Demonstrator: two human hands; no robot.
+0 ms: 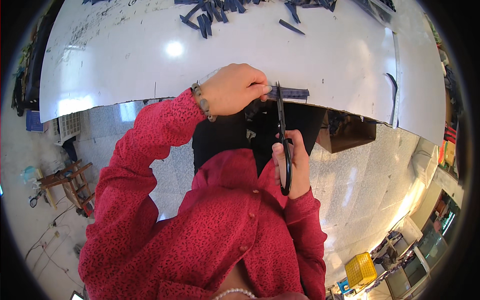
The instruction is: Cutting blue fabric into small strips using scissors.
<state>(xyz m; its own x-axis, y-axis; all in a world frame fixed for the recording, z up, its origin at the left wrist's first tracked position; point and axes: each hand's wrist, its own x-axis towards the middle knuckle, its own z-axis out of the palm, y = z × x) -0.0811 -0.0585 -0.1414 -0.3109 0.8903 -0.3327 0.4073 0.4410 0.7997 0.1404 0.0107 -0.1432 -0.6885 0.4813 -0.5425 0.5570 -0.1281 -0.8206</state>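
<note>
My left hand point(232, 90), with a beaded bracelet at the wrist, is closed in a pinch on one end of a dark blue fabric strip point(296, 93). The strip lies along the near edge of the white table point(240, 45), its free end pointing right. In my right hand point(298, 165) is a pair of scissors point(286, 167) with black handles, my fingers around the loops. Its blades point away from me and cross the strip close to my left fingertips. Whether the blades are parted is hard to make out.
Several dark blue strips point(212, 12) lie heaped at the table's far side, with a single strip point(291, 27) apart from them. A long ruler point(397, 80) and a curved dark piece point(392, 85) are at the right. Under the table edge stands a cardboard box point(350, 137).
</note>
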